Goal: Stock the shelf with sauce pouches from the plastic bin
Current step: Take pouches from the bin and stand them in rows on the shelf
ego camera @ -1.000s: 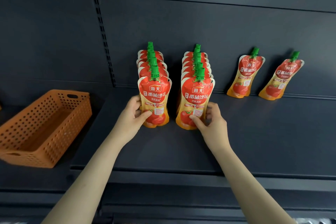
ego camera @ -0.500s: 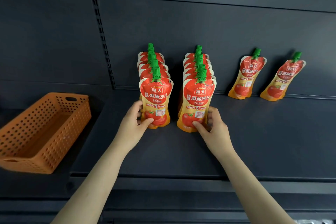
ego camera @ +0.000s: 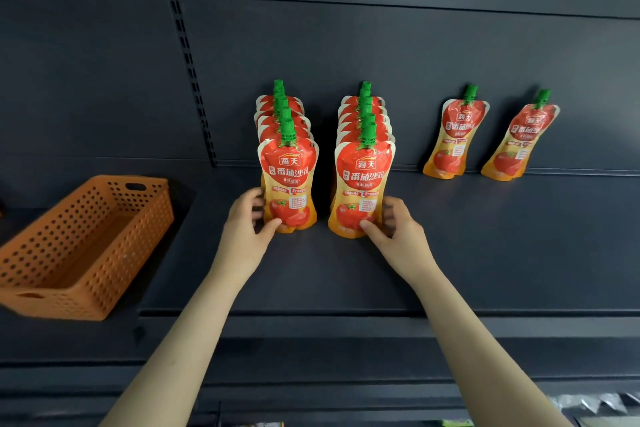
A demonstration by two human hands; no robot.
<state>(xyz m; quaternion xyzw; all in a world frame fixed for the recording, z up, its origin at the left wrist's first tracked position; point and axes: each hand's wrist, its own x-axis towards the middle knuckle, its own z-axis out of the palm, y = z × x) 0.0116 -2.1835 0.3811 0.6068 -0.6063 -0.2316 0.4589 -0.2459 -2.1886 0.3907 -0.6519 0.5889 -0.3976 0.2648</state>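
Two rows of red-and-orange tomato sauce pouches with green caps stand upright on the dark shelf. My left hand grips the lower left edge of the front pouch of the left row, thumb on its face. My right hand holds the lower right corner of the front pouch of the right row the same way. Two single pouches lean against the back panel further right. The orange perforated plastic bin sits on the shelf at the left with nothing visible inside.
A slotted upright rail runs down the back panel left of the rows. Open shelf surface lies between the right row and the leaning pouches, and in front of all of them. The shelf's front lip crosses below my forearms.
Both hands stay on the front pouches of the two rows. The pouches have shifted only slightly; my fingers have wrapped a little further around their lower edges.
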